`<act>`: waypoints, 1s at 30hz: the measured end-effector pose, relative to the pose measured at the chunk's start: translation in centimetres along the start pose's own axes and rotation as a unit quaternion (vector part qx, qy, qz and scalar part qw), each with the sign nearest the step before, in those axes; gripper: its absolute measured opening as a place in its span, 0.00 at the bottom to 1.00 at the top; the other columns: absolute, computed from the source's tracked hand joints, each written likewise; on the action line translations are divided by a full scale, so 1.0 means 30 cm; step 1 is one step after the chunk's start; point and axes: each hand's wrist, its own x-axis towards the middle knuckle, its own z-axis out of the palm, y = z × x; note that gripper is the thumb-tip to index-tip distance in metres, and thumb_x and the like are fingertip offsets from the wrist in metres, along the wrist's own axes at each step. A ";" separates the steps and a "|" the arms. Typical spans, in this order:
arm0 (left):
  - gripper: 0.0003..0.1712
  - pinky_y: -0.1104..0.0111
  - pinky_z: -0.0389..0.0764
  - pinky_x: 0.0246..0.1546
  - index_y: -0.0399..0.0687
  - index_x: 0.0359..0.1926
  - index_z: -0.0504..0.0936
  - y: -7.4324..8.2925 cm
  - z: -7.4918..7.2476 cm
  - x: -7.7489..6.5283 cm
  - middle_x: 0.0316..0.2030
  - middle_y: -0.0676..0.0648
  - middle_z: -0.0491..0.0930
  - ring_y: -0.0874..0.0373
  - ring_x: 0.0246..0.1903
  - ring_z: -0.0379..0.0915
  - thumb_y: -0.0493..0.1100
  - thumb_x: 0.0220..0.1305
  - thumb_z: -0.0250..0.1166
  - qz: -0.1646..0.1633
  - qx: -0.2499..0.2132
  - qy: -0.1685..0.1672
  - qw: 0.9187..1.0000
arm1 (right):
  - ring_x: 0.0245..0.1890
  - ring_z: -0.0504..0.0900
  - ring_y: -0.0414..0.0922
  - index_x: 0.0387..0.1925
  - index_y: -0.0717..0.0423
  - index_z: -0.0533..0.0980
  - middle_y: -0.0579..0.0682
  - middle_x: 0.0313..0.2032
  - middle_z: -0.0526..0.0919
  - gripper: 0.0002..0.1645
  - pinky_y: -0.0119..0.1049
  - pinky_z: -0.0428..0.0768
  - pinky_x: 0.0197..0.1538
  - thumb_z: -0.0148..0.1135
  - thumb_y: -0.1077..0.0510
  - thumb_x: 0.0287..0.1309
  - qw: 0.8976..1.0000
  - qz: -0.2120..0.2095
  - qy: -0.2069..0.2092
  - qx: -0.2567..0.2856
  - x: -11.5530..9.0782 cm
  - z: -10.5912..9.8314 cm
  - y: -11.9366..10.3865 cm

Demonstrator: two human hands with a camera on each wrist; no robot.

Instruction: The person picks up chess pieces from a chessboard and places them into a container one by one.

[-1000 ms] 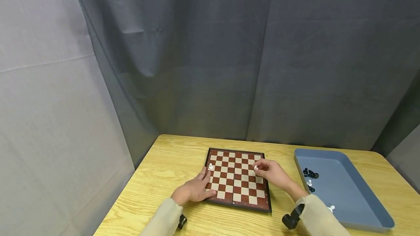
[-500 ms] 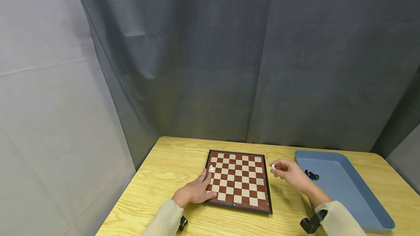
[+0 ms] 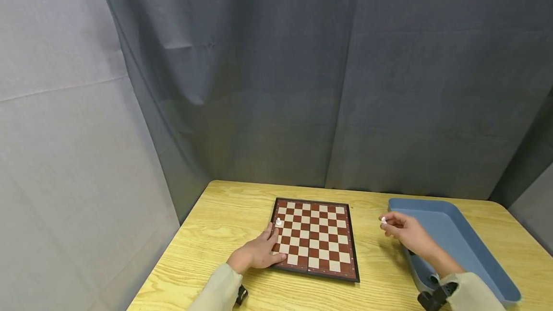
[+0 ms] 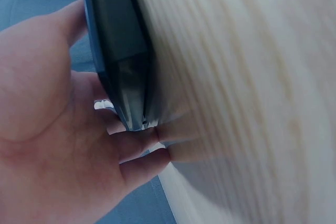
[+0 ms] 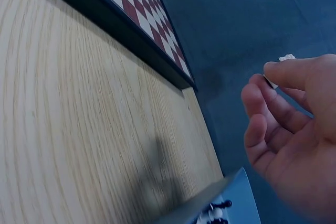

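Observation:
A chessboard (image 3: pixel 312 239) with red-brown and cream squares lies on the table. One small white chess piece (image 3: pixel 278 222) stands near its left edge. My left hand (image 3: pixel 257 250) rests at the board's front left corner, fingers spread and fairly straight along the left edge, thumb lying on the frame. In the left wrist view two fingertips (image 4: pixel 156 162) reach down to the tabletop beside the board. My right hand (image 3: pixel 406 232) pinches another white chess piece (image 3: pixel 383 221) between thumb and index finger, in the air near the tray's left edge. The held piece's crown-like top (image 5: pixel 287 57) shows in the right wrist view.
A blue-grey tray (image 3: pixel 484 248) stands at the right of the table. Black and white chess pieces (image 5: pixel 214 214) lie in it, mostly hidden by my right arm in the head view. Dark cloth (image 3: pixel 268 85) hangs behind the wooden table (image 3: pixel 203 244).
My right hand has moved right, from above the board's right side to the tray's left edge, still pinching the white chess piece. The left hand and the board have stayed in place.

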 end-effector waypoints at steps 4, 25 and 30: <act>0.47 0.57 0.65 0.60 0.44 0.74 0.47 0.001 -0.003 -0.001 0.74 0.41 0.35 0.49 0.71 0.42 0.68 0.66 0.48 0.002 0.000 -0.002 1.000 | 0.33 0.78 0.51 0.51 0.66 0.72 0.57 0.36 0.78 0.23 0.40 0.75 0.30 0.58 0.50 0.65 1.000 0.008 -0.003 0.005 -0.010 -0.029 0.016; 0.48 0.58 0.66 0.59 0.43 0.74 0.47 0.003 -0.007 -0.002 0.73 0.40 0.36 0.49 0.71 0.42 0.67 0.66 0.48 0.003 0.005 -0.003 1.000 | 0.37 0.80 0.51 0.51 0.69 0.71 0.58 0.39 0.80 0.25 0.45 0.78 0.39 0.58 0.52 0.65 0.997 0.062 -0.011 -0.039 -0.059 -0.155 0.133; 0.48 0.58 0.66 0.59 0.43 0.74 0.47 0.000 -0.007 -0.001 0.74 0.41 0.35 0.50 0.71 0.41 0.67 0.66 0.48 0.003 0.002 -0.007 1.000 | 0.35 0.80 0.49 0.49 0.71 0.71 0.57 0.38 0.81 0.21 0.42 0.78 0.36 0.58 0.55 0.64 0.996 0.066 -0.007 -0.060 -0.070 -0.178 0.152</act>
